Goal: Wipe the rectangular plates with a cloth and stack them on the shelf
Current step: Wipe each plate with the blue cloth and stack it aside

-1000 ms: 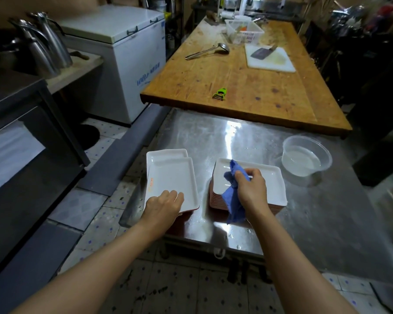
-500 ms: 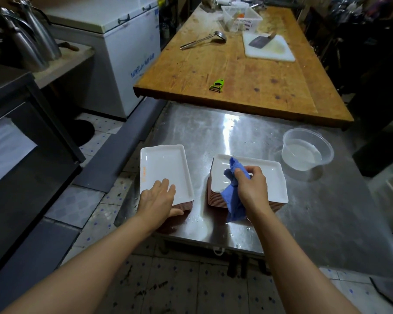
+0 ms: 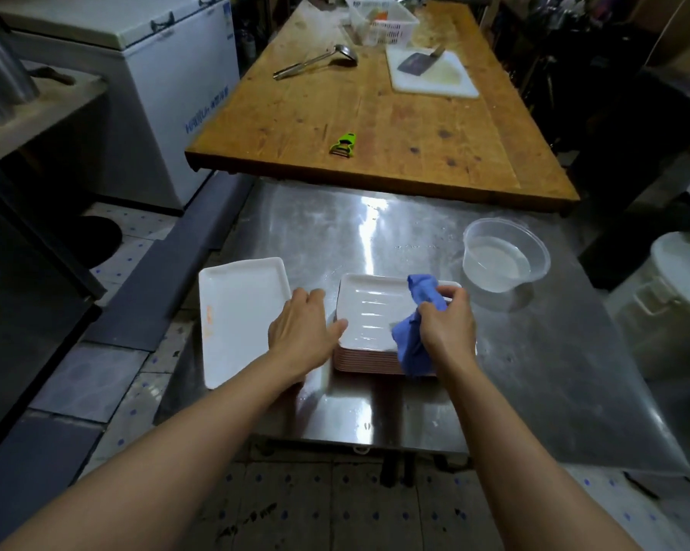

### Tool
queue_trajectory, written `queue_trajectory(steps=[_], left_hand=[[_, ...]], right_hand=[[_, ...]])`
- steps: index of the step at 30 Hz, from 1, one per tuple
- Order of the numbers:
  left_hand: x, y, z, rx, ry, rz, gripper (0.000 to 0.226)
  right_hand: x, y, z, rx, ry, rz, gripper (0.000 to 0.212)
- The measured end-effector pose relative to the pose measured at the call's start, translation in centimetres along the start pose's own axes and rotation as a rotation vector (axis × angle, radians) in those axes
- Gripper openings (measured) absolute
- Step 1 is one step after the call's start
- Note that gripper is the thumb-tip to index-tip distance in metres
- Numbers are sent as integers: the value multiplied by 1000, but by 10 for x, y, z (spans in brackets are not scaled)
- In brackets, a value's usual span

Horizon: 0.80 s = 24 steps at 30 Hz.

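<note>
Two piles of white rectangular plates sit on a steel table [image 3: 534, 371]. The left pile [image 3: 236, 312] lies at the table's left corner. A taller stack [image 3: 371, 312] with pinkish edges stands to its right. My right hand [image 3: 449, 324] grips a blue cloth [image 3: 415, 336] over the right side of that stack's top plate. My left hand [image 3: 303, 332] lies between the two piles, fingers stretched out, its thumb touching the left rim of the stack's top plate.
A clear plastic bowl of water [image 3: 502, 256] stands right of the stack. Behind the steel table is a wooden table [image 3: 375, 125] with a green peeler [image 3: 344, 143], ladle [image 3: 315, 62], cutting board with cleaver [image 3: 431, 73] and basket. A white chest freezer [image 3: 168, 73] stands at left.
My left hand has left the left pile and moved right to the edge of the taller stack. My right hand with the cloth has shifted to the right on the top plate.
</note>
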<state>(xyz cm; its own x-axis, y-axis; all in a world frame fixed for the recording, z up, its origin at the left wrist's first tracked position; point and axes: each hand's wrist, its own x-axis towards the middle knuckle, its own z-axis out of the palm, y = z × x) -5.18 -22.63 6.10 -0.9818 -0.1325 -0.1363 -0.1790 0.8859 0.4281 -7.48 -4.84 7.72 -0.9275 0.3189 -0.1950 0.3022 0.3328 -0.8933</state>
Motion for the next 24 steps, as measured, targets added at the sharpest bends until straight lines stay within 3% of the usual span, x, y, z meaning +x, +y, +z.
queue_trajectory(steps=[5, 9, 11, 14, 24], left_hand=[[21, 13, 14, -1, -100, -84, 44], [29, 14, 24, -24, -88, -87, 28], [30, 12, 27, -52, -69, -77, 26], [32, 9, 29, -127, -46, -50, 25], [36, 4, 34, -198, -34, -12, 23]], right_hand=[[28, 16, -7, -230, 110, -141, 30], [40, 45, -9, -687, 139, -259, 30], [44, 57, -9, -697, 193, -369, 17], [49, 55, -9, -415, 149, -236, 13], [70, 45, 19, -721, 42, -394, 33]])
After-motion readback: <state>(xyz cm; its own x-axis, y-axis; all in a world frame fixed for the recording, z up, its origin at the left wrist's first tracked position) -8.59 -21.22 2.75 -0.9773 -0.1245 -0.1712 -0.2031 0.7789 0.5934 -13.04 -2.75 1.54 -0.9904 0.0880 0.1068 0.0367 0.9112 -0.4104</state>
